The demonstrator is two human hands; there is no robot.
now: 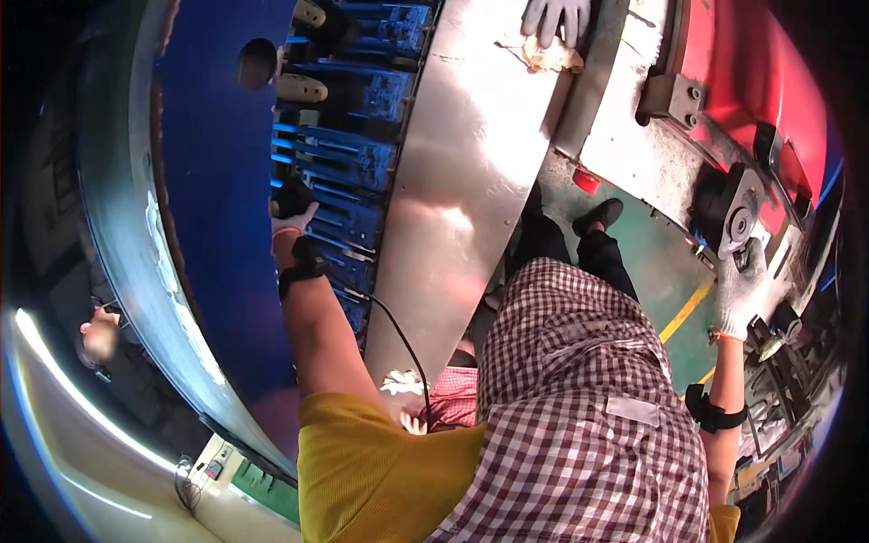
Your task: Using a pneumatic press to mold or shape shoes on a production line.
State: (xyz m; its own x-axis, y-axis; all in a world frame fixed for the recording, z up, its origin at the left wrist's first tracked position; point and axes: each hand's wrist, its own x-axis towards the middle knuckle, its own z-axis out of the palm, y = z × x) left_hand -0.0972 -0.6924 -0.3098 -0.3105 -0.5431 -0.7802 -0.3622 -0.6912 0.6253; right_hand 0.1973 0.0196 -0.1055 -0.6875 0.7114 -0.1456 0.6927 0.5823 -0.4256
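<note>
A brown-and-white checked apron (579,452) and a yellow sleeve (380,462) lie nearest the camera. Beyond them a broad, shiny metal surface (434,244) runs away from the person, scuffed and bright with glare. Past the apron, a black shoe (602,215) shows against a green floor (647,262) crossed by a yellow line (686,310). At lower left, a pale wall (149,471) and a bright light strip (86,389) curve along the rim.

A pale rectangular patch (634,412) sits on the apron; any marking on it is too washed out to read.

A tall blue panel (213,199) stands at the left, beside a row of blue slotted parts (367,163). The gloved left hand (297,220) reaches in there, thumb spread, just beside a dark object (291,195); I cannot tell whether it grips it. A black cable (398,326) trails from the left wrist strap (305,262).

The right hand (742,288), in a white glove, is partly curled at the lower edge of a round-faced fitting (738,222) below a red cover (760,72); its hold is unclear. At the top, another person's grey-gloved hand (557,20) presses a crumpled cloth (543,56) on the metal. Another person's red checked sleeve (453,398) shows near the bottom.
</note>
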